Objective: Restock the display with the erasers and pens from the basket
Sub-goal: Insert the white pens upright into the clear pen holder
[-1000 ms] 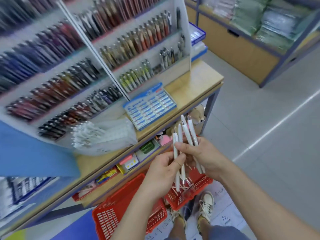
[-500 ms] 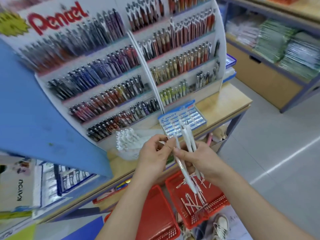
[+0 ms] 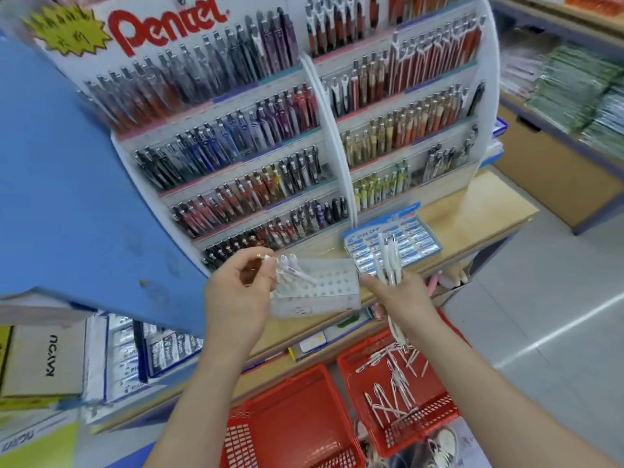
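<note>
Slotting step: your left hand (image 3: 236,293) pinches one pen (image 3: 299,274) at the clear holder (image 3: 324,292), right hand (image 3: 400,293) grips the bundle (image 3: 388,260); next likely needs a free hole.

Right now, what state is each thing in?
left hand, pinches one white pen over the clear holder
right hand, grips an upright pen bundle
clear holder, mostly unfilled holes
right basket, loose pens inside
eraser box, open, erasers in rows
</note>
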Motion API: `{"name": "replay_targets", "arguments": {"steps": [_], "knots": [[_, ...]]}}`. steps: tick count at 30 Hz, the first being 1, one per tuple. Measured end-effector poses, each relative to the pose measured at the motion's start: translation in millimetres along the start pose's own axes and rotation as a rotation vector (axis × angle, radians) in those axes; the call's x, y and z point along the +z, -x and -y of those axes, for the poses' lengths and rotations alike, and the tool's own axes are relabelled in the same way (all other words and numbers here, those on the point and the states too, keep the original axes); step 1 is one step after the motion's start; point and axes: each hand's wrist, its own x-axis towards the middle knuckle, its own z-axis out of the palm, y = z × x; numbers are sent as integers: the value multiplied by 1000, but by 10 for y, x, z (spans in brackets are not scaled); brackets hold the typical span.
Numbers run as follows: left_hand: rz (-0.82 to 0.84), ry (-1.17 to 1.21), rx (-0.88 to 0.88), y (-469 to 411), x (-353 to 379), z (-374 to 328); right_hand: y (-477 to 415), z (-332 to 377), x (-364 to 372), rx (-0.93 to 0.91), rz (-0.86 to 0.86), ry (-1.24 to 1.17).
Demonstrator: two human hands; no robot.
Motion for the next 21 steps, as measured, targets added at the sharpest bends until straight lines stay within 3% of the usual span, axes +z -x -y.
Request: {"name": "replay_targets", "arguments": {"steps": [7, 11, 21], "knots": [[-117, -107, -34, -34, -112, 84, -322, -158, 269, -11, -54, 294], [-137, -213, -19, -41, -117, 93, -284, -237, 222, -29, -41, 346], [30, -410, 145, -78, 199, 225, -102, -389, 112, -25, 30, 157]]}}
